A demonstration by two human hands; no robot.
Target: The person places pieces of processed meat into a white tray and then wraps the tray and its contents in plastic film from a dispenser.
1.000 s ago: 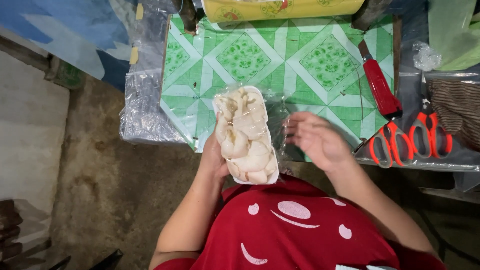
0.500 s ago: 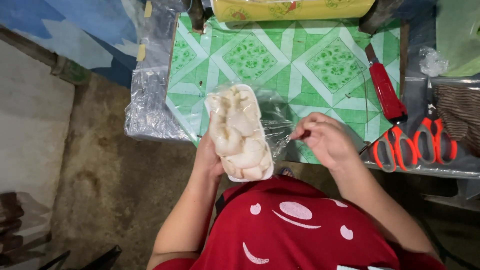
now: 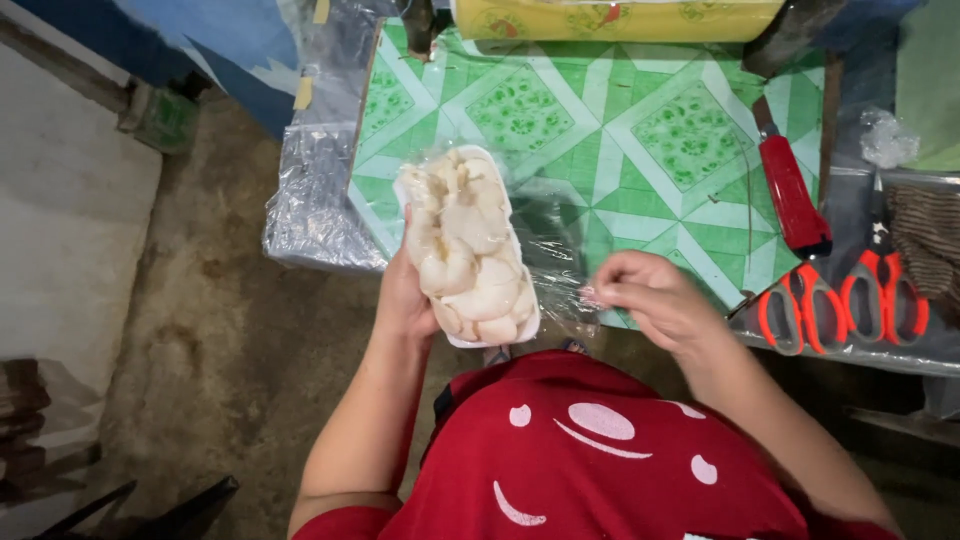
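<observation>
Start at the left of the frame: your left hand (image 3: 402, 300) is cupped under the long white foam tray of pale, lumpy food pieces (image 3: 467, 243), fingers wrapped around its left rim from below, so the tray is held clear above the near edge of the green-and-white patterned tabletop (image 3: 600, 130). The tray sits just left of centre frame, and its long axis runs from upper left down toward your red shirt (image 3: 600, 450), tilted a little so the near end points at your chest. A sheet of thin clear plastic film (image 3: 550, 250) lies over the food and trails off the tray's right side. Move right and you find your right hand (image 3: 650, 300), closed to a narrow pinch on the loose edge of that film, just beside the tray's near right corner but not touching the foam itself. So the tray lies to the left of your right hand and directly on your left, which is the nearer of the two and carries all its weight. Farther right, well apart from both hands, a red-handled knife (image 3: 790, 190) and two red-handled scissors (image 3: 845, 300) lie at the table's right edge; a yellow roll box (image 3: 620, 18) crosses the top.
</observation>
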